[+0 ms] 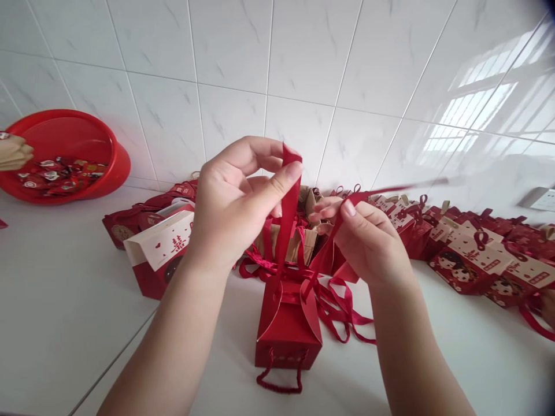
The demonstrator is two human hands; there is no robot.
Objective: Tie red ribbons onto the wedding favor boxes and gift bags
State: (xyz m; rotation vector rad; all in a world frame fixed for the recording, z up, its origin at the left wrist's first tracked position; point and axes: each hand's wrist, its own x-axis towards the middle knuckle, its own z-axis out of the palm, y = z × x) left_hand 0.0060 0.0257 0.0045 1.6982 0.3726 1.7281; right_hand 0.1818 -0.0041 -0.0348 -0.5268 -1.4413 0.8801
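Note:
A red gift box (289, 332) stands on the white surface in front of me, a twisted cord handle (280, 386) hanging at its near side. Red ribbon (286, 231) runs up from the box's top in two lengths. My left hand (243, 196) pinches one length between thumb and fingers, above the box. The other length is pinched by my right hand (364, 231), and its loose end sticks out to the right, blurred. Both lengths are raised and apart from each other. Loose ribbons (342, 306) lie in a tangle right behind and beside the box.
A red basin (119, 156) with wrapped sweets leans at the back left, another person's hand (15, 151) at it. A cream-and-red box (160, 248) stands left. Many finished-looking boxes (472, 260) line the tiled wall at right. Another hand (548, 306) shows at the right edge.

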